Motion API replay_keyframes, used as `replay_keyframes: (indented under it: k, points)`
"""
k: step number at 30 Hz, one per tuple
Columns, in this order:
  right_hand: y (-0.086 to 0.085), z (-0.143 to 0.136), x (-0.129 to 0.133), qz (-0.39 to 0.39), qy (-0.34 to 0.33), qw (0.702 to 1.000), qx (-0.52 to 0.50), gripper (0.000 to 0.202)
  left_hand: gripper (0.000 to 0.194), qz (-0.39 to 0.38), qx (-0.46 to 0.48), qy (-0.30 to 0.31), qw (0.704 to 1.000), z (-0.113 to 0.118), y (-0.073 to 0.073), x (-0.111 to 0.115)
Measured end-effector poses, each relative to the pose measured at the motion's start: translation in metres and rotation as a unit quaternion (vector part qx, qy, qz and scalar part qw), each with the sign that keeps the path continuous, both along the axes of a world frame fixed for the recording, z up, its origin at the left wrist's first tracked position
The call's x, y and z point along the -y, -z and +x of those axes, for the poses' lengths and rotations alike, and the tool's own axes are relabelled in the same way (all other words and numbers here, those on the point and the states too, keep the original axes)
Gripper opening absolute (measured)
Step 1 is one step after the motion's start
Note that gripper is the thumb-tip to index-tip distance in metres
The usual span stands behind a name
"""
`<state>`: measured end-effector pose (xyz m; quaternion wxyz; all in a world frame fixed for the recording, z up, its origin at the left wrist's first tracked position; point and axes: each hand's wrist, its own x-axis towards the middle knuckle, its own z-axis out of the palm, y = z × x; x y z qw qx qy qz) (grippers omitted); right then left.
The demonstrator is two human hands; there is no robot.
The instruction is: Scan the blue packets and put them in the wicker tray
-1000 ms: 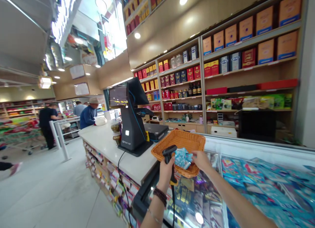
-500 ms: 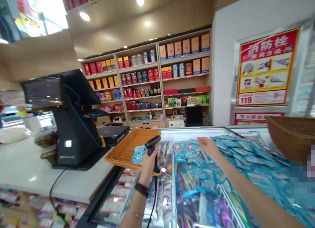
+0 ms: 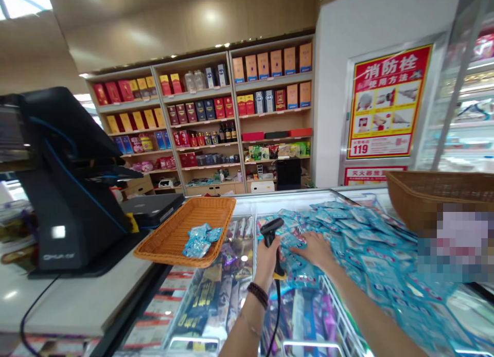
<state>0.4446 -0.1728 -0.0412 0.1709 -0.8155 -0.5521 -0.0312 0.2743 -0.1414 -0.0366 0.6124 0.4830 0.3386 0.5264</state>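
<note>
My left hand (image 3: 267, 256) is wrapped round the handle of a black barcode scanner (image 3: 272, 225), its cable hanging down past my wrist. To its right, my right hand (image 3: 314, 250) reaches over the blue packets (image 3: 303, 274) on the glass-topped freezer. Its thumb and fingers are apart, at the edge of one blue packet (image 3: 290, 241); I see no firm grip on it. An orange woven basket (image 3: 154, 244) holds several small blue packets (image 3: 198, 241) and sits left of the scanner.
A black checkout terminal (image 3: 69, 192) stands on the white counter (image 3: 88, 295) at the left. More blue packets (image 3: 386, 264) are heaped at the right, by a brown basket (image 3: 409, 202). Shelves of boxed goods (image 3: 200, 110) line the back wall. Wire baskets of goods lie under the freezer glass.
My left hand has carried the scanner right, away from the orange basket. My right hand has come lower and nearer to the scanner. The view has turned right.
</note>
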Motion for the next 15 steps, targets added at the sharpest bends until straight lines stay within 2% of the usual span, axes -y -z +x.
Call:
replay_keyframes:
  k: [4, 7, 9, 11, 13, 15]
  points:
    - [0.002, 0.000, -0.008, 0.003, 0.011, 0.999, -0.036, 0.045, 0.057, 0.015, -0.028, 0.009, 0.999, -0.008, 0.011, -0.001]
    - [0.013, 0.014, -0.015, 0.074, 0.001, 0.991, -0.110, 0.043, 0.059, 0.014, -0.029, 0.000, 0.999, -0.012, 0.015, 0.000]
    - [0.021, 0.025, -0.019, 0.146, -0.010, 0.973, -0.177, 0.044, 0.059, 0.020, -0.036, 0.004, 0.999, -0.012, 0.014, 0.003]
    - [0.028, 0.036, -0.024, 0.226, -0.023, 0.939, -0.258, 0.044, 0.057, 0.032, -0.050, 0.016, 0.998, -0.010, 0.010, 0.009]
    - [0.033, 0.044, -0.027, 0.289, -0.040, 0.889, -0.354, 0.042, 0.056, 0.037, -0.062, 0.034, 0.997, -0.007, 0.006, 0.015]
    - [0.035, 0.048, -0.030, 0.320, -0.050, 0.833, -0.448, 0.040, 0.057, 0.032, -0.070, 0.049, 0.996, -0.006, 0.003, 0.020]
